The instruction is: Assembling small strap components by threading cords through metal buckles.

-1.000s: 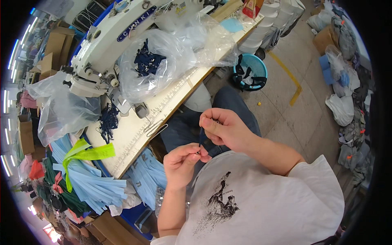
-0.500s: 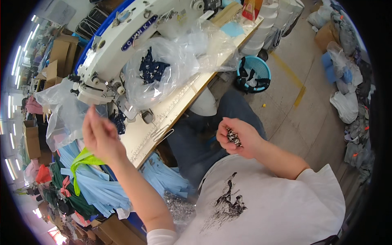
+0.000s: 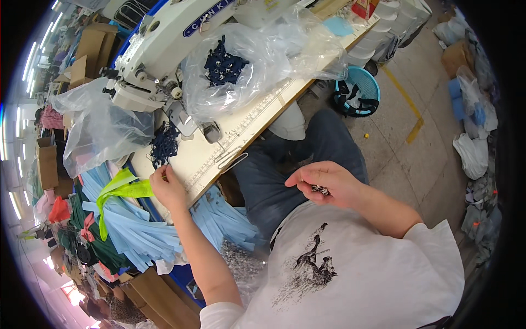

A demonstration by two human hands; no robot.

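At the left end of the sewing table, my left hand [image 3: 169, 188] is at the near end of a heap of navy cord-like pieces [image 3: 164, 143]. Its fingers are drawn together, and what is between the tips is too small to make out. Over my lap, my right hand [image 3: 327, 183] curls around a handful of small dark and silvery pieces [image 3: 320, 189], partly hidden in the palm. Its thumb and forefinger point toward the left. A clear plastic bag [image 3: 263, 82] lies behind the heap, holding more navy pieces [image 3: 223, 66] with small light parts.
The white sewing machine [image 3: 139, 82] stands over the table [image 3: 241, 129]. Light blue fabric strips [image 3: 137, 230] and a lime-green strip [image 3: 129, 191] hang at the left. A turquoise basket [image 3: 357, 90] sits on the floor beside my legs. Bagged goods [image 3: 474, 148] line the far right.
My left hand has come down from beside the machine head to the navy heap's near end. My right hand has turned, its thumb and forefinger now extended. The whole view has shifted slightly.
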